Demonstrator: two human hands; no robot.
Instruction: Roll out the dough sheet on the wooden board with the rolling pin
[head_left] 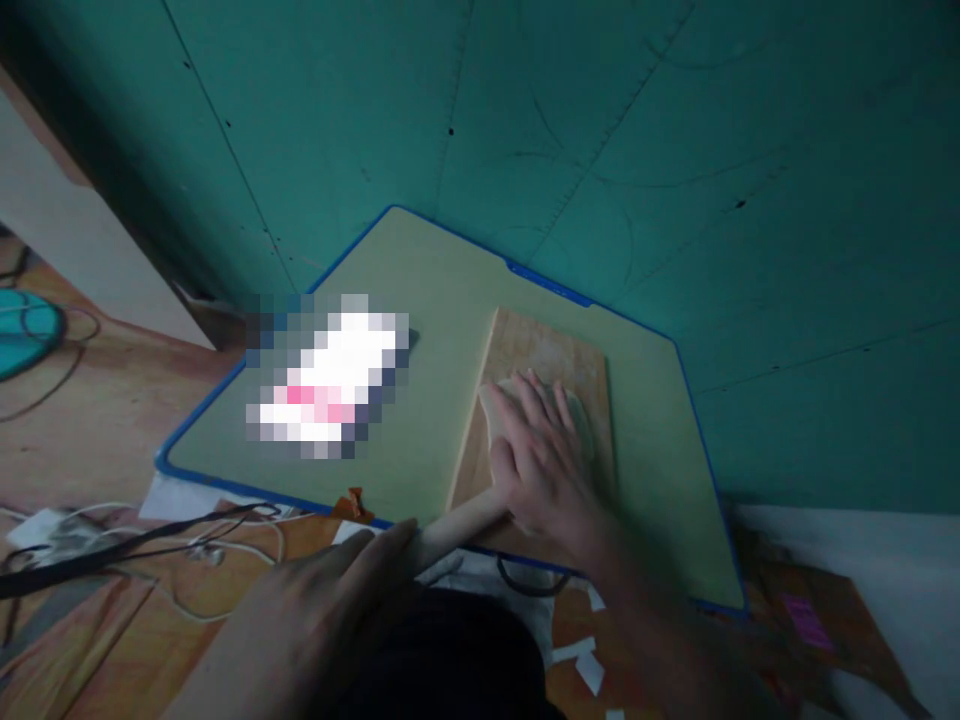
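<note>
A flat, pale sheet of dough (pixel 583 412) lies on a wooden board (pixel 525 338). Spread over the dough is my right hand (pixel 536 455), palm down with its fingers stretched out. My left hand (pixel 360 565) is closed round one end of a plain wooden rolling pin (pixel 461 527). The pin slants across the front edge of the board, and its far end meets the base of my right hand, where the exact contact is hidden. Part of the dough is covered by my right hand.
The board rests on a pale green, blue-rimmed table (pixel 645 420) against a green wall (pixel 525 120). A bright, pixelated device (pixel 330 370) stands at the table's left. White and black cables (pixel 225 545) run over the floor at left; paper scraps (pixel 589 668) lie below.
</note>
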